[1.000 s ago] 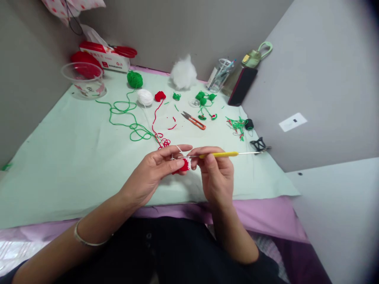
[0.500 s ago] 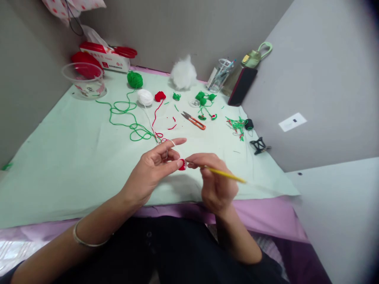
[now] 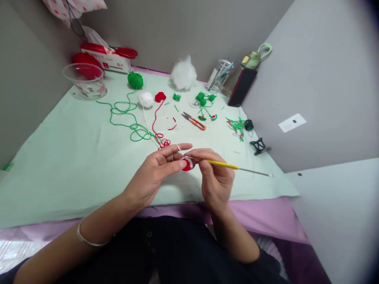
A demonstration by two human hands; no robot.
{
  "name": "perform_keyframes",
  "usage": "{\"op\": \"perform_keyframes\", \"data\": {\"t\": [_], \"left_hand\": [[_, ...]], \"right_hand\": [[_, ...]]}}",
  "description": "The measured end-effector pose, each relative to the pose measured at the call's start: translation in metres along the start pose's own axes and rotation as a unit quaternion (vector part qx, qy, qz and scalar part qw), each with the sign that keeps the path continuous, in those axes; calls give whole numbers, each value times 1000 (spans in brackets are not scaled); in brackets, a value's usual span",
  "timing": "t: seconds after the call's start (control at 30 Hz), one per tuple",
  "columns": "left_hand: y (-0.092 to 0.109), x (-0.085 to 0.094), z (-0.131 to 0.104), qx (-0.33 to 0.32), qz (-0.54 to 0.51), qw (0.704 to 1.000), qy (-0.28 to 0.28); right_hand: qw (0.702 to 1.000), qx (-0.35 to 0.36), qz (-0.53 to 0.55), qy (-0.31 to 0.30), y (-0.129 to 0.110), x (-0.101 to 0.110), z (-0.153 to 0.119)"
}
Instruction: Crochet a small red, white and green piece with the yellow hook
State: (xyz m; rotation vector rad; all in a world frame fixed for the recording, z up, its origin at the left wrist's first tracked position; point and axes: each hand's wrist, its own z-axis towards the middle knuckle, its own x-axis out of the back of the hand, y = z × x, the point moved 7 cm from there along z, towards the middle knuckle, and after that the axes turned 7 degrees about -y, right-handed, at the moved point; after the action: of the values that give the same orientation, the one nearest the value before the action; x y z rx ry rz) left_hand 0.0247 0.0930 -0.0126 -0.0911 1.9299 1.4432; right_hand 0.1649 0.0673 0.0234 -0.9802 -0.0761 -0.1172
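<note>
Pinching the red-and-white crochet piece (image 3: 187,164) between thumb and fingers, the left hand (image 3: 154,169) is partly open, its raised index finger carrying white yarn (image 3: 178,147). Just beside it, the right hand (image 3: 217,177) closes around the yellow-handled hook (image 3: 222,163), one end at the piece. Compared with the previous frame, the handle lies flatter and more of the red side shows beyond the left thumb.

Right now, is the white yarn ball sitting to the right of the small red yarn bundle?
No, the white yarn ball sits just left of the small red yarn bundle.
</note>
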Motion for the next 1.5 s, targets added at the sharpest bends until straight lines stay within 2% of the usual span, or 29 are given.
{"op": "perform_keyframes", "data": {"t": [0.13,0.2,0.23,0.33,0.43,0.57,0.7,0.9,1.23,1.4,1.5], "left_hand": [[-3,1,0,-18,-11,1000,18],[-9,1,2,10,-49,999,11],[-12,1,3,29,-72,997,7],[-14,3,6,61,-112,992,4],[-8,4,7,30,-86,996,8],[-5,0,4,-7,-5,1000,2],[-4,3,0,-29,62,998,3],[8,11,-2,-63,185,980,22],[4,0,1,-19,43,999,-4],[5,1,1,-22,39,999,-18],[5,1,0,-21,44,999,-22]], "right_hand": [[988,62,-141,-4,-8,-6,-9],[971,110,-212,-3,-14,-7,-13],[970,114,-215,4,-15,-6,-13],[996,34,-74,45,-3,8,-8],[993,-47,89,53,11,10,-2],[987,-97,125,10,20,0,-1],[976,-142,163,25,29,3,-5],[968,-149,201,31,30,4,-2],[967,-145,209,29,30,2,-4],[956,-143,256,26,28,1,1],[963,-126,236,12,24,4,1]]}}
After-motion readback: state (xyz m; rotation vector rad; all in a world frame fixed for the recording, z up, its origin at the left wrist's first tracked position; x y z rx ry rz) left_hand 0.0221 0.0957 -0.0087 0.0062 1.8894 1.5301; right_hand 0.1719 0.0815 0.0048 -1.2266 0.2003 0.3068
